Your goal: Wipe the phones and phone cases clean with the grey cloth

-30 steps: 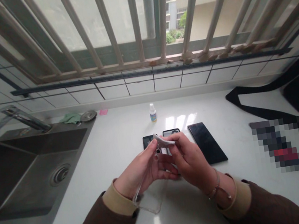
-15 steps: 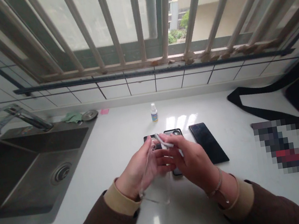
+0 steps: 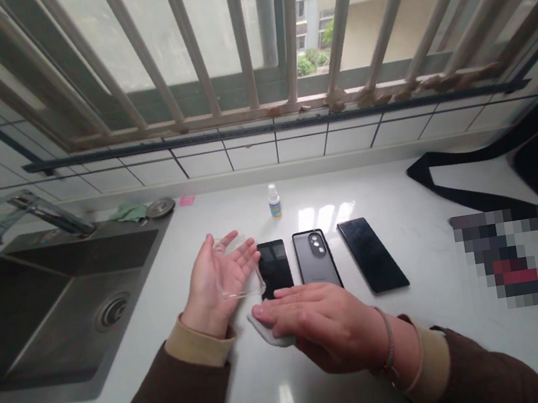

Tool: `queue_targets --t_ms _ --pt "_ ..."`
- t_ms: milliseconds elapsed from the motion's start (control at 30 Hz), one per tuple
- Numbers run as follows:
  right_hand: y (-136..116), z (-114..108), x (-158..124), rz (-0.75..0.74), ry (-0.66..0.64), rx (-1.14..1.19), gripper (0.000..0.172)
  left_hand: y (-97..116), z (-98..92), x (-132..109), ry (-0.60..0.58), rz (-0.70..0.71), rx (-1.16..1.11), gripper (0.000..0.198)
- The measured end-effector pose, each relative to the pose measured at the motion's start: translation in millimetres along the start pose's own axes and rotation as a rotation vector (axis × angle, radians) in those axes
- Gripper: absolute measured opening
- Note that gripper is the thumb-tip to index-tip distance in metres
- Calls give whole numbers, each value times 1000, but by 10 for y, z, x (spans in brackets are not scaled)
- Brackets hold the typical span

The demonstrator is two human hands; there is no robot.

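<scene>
Holding the clear case point(image 3: 237, 268) in front of its palm, the left hand point(image 3: 214, 286) is spread wide, its thumb at the case's upper left corner. The case is raised above the counter point(image 3: 198, 373), left of the dark phone point(image 3: 274, 264). The right hand point(image 3: 326, 328) is narrowed over a folded grey cloth point(image 3: 273, 335), thumb and fingers pinching it below that phone's lower end. Whether the cloth touches the counter cannot be told.

For a sure hold, the person does well to grip the case by its rim; a lone thumb and spread fingers probably let a thin, bendy shell twist. Any stroke of the cloth is best made with the left fingers backing the wall from behind, lightly at the corners. The cloth likely works better laid flat under several fingertips than bunched. Low sweeps call for care, since the dark phone and the black-rimmed case point(image 3: 315, 265) lie close to the right hand and could be nudged.
</scene>
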State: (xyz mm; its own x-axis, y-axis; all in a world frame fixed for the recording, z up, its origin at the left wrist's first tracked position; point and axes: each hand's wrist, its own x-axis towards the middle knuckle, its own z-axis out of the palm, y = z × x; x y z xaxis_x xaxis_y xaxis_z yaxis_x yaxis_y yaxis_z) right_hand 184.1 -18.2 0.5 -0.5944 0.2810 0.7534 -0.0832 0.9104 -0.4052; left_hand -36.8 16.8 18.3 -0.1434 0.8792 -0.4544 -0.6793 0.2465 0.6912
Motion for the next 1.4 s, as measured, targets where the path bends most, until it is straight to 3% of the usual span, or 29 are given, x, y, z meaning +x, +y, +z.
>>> queue_targets --t_ms 100,200,300,400,600,733,967,1233,1333,1400 --pt "-16 -19 6 7 5 -32 22 92 -112 95 191 250 261 38" --pt "-10 -22 8 11 -6 -73 22 114 -213 140 329 569 823 47" --pt "9 0 -9 42 -104 -102 22 75 -274 166 459 710 1372 55" --pt "24 40 -41 92 -244 -107 17 -14 -285 194 491 764 1661 59" --pt "40 103 -70 132 -359 -157 14 -159 -258 147 533 667 2050 53" --pt "49 108 -59 170 -438 -247 14 -146 -289 98 582 610 2139 53" --pt "34 102 -37 205 -536 -293 13 -118 -324 153 477 670 2106 58" --pt "45 122 -16 257 -633 -336 15 -127 -266 100 491 674 2051 55" --pt "44 131 -26 259 -648 -351 15 -123 -231 112 485 749 1976 56" --pt "43 138 -34 261 -647 -351 15 -138 -202 147 388 829 1948 52"
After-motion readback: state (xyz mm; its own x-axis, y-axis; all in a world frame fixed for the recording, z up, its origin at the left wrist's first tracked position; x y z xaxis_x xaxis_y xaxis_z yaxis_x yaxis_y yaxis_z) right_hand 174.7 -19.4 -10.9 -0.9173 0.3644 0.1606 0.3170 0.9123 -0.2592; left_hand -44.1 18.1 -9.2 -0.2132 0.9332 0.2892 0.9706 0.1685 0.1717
